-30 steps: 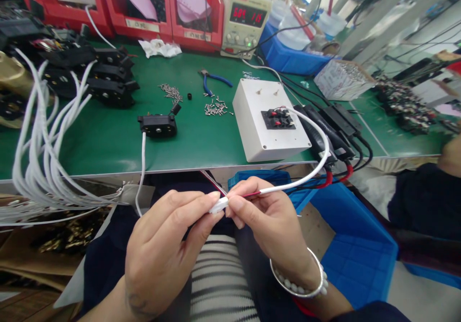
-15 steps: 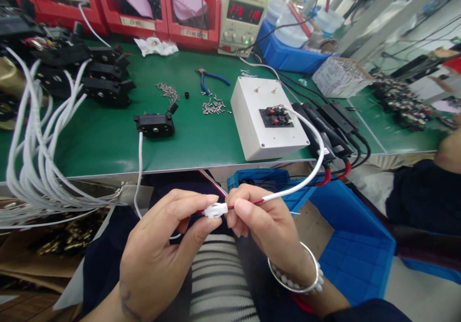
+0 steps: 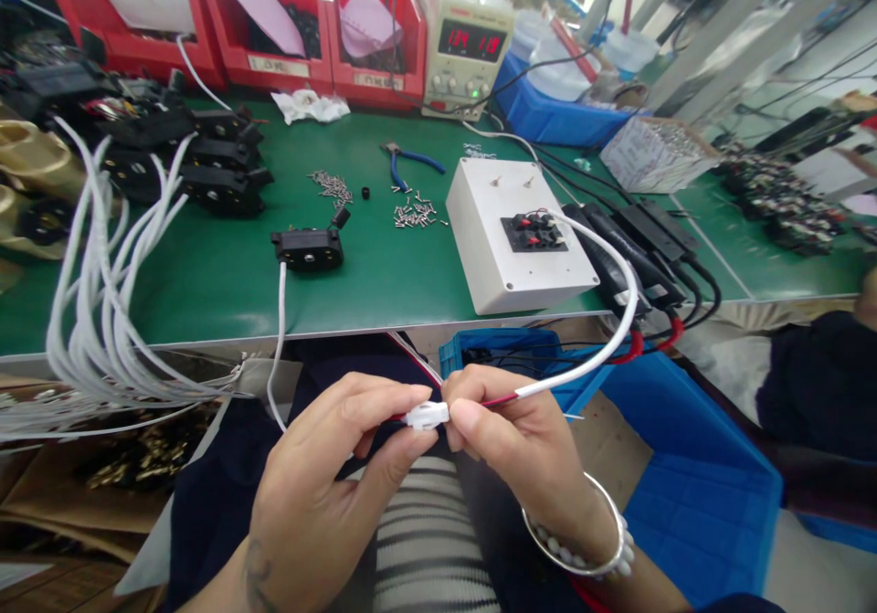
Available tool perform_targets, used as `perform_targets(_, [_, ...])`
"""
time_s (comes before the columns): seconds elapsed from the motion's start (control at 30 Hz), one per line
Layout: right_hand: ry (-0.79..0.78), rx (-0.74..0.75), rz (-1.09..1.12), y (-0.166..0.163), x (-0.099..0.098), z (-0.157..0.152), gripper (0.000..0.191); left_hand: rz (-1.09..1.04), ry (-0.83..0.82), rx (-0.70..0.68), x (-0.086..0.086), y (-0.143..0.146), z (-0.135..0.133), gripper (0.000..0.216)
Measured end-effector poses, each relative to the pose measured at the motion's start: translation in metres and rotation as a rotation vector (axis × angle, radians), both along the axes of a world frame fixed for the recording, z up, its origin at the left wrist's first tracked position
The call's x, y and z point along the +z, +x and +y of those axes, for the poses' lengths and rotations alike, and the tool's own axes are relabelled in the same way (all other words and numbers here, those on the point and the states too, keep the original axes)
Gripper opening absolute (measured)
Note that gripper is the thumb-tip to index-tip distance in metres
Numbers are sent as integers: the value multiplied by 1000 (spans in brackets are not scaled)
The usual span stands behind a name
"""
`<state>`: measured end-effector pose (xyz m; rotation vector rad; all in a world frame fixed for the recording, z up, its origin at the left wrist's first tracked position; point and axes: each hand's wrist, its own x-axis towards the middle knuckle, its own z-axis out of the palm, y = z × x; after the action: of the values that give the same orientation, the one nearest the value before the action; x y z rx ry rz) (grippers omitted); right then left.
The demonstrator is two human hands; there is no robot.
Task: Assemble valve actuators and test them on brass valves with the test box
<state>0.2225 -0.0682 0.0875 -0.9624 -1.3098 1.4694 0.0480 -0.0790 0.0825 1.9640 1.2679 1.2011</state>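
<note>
Thumb and fingers of my left hand (image 3: 335,480) pinch a small white plastic wire connector (image 3: 426,415) from its left side. My right hand (image 3: 513,435) grips the connector's right end, where thin wires run out into a thick white cable (image 3: 582,362). That cable arches up to a black terminal block with red and white tabs (image 3: 536,231) on a light grey box (image 3: 486,248). Behind my left hand, a black switch-like module (image 3: 308,249) sits on the green bench, its white lead hanging over the front edge. My fingers hide part of the connector and wires.
At left lie stacked black modules (image 3: 219,174) with many white cables (image 3: 82,293). Small screws (image 3: 415,216) and blue-handled pliers (image 3: 417,161) are mid-bench. Red bins (image 3: 270,65) and a power supply (image 3: 470,56) stand behind. A blue crate (image 3: 705,512) is below right; another person sits beyond.
Both hands, still on the connector, sit slightly lower and further right in view, as does the whole scene. The left digits on the power supply's red display have changed.
</note>
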Motion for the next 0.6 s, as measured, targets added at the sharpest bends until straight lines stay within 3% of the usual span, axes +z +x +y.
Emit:
perform_targets(0.4, [65,-78,-63,-1,-1,0,28,21,26,5,-3,0,-3,8])
perform_targets(0.53, [81,-280,94,9,-2,1,31,27,-16,219,-9,-11,-3,13])
perform_targets(0.6, [84,-305,97,10,-1,1,30,30,-61,288,-11,-16,-4,14])
